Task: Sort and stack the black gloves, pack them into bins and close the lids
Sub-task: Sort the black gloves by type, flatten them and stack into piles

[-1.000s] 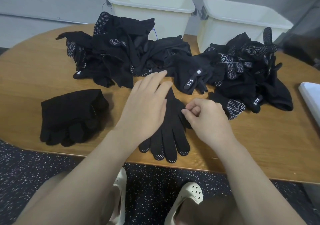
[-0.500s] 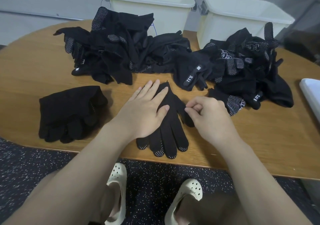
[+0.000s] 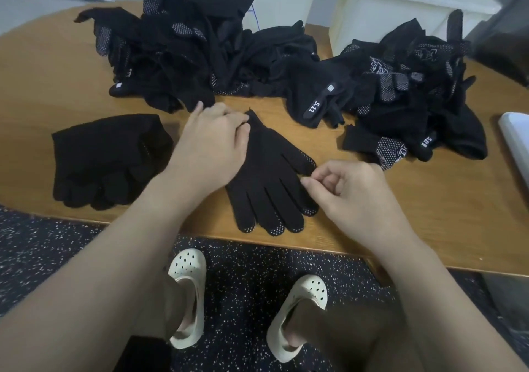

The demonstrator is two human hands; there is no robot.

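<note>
Your left hand (image 3: 213,145) resting on cuff end of flat glove (image 3: 269,177), fingers curling at its top edge. Your right hand (image 3: 347,191) hovering just right of glove, fingers loosely curled, holding nothing. Stacked gloves (image 3: 108,159) lying left of left hand on wooden table (image 3: 429,222). Loose pile (image 3: 257,56) sitting beyond, bins (image 3: 400,8) behind. Speckled dark floor (image 3: 43,251) showing below.

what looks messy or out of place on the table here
The unsorted gloves lie in a tangled heap along the back of the table, some inside out with dotted palms showing. The stack at left and the flat glove look tidy.
</note>
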